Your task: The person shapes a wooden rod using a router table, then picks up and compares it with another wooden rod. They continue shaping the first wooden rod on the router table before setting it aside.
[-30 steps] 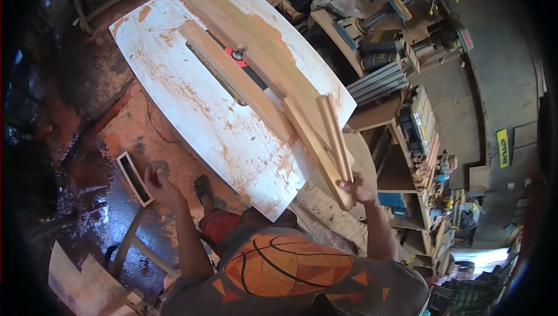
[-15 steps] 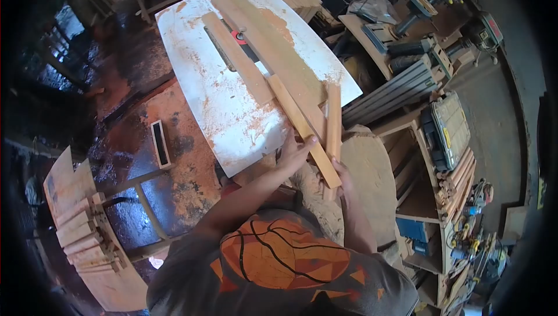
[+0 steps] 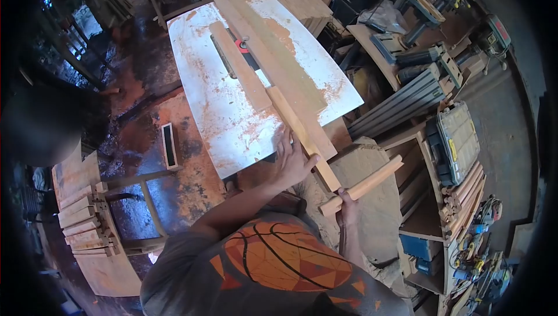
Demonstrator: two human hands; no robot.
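A long wooden strip (image 3: 303, 136) lies along the fence board (image 3: 270, 69) at the near end of the white table (image 3: 232, 136). My left hand (image 3: 294, 158) is closed around this strip, thumb on top and fingers on its left side. My right hand (image 3: 349, 202) grips a second, shorter wooden piece (image 3: 372, 181) near its left part, beside the near end of the first strip. That second piece points out to the right. A thinner board (image 3: 241, 66) lies on the table beside a slot with a red insert (image 3: 241, 45).
A large wood slab (image 3: 372, 217) stands below the table's near right corner. Shelves with a tool case (image 3: 456, 141) and stacked sticks (image 3: 467, 191) are at the right. Stacked boards (image 3: 81, 229) sit at the lower left, and a small framed box (image 3: 169, 146) on the floor.
The second wooden piece has swung from lying alongside the first strip to pointing right, with my right hand on it. A dark blurred shape has appeared at the left edge.
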